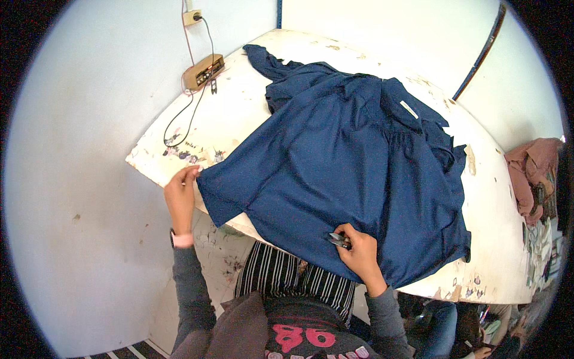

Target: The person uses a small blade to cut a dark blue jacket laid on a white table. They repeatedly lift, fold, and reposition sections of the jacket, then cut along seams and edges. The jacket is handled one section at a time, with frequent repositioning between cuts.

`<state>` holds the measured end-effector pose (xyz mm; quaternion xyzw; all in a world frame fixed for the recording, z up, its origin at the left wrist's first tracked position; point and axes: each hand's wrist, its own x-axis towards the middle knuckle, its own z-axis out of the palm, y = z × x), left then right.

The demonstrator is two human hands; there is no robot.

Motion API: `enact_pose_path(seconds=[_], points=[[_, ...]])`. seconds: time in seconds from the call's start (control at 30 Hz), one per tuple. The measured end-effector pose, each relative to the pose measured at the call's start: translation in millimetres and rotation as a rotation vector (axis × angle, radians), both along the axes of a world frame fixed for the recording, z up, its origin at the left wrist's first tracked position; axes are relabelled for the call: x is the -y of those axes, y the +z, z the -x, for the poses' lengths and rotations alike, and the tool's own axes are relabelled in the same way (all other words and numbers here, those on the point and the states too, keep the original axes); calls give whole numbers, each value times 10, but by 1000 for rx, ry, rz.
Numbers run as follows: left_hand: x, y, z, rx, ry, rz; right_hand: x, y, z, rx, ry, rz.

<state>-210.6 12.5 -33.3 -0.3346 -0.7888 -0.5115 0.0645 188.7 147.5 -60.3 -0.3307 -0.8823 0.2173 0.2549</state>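
Note:
A dark blue garment [323, 167] with gathers, a collar area and a small white label [409, 109] lies spread over the table, its lower part hanging at the near edge. My right hand [361, 252] is closed around small dark thread snips [339, 240], held over the garment's near part with the blades pointing left. At the garment's left corner, my left hand [180, 190] has thumb and fingers pinched together. A tiny whitish spot shows at those fingertips; whether they grip cloth or a thread cannot be made out.
The white table [490, 209] has worn, peeling patches. At its far left a brown power box [204, 72] with cables rests by the wall, below a socket [192, 17]. Brownish-pink cloth [532, 170] hangs beyond the right edge. Another person's hand [482, 353] shows at lower right.

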Motion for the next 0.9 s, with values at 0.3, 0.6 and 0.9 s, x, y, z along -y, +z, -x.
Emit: enact_pose_path(seconds=[0.3, 0.6, 0.9], points=[[-559, -365, -970, -546, -588, 585, 133, 434, -300, -342, -22, 145], [-664, -341, 1300, -479, -139, 790, 185, 528, -1582, -457, -677, 51], [-385, -100, -35, -293, -543, 439, 328, 397, -1478, -279, -612, 59]])
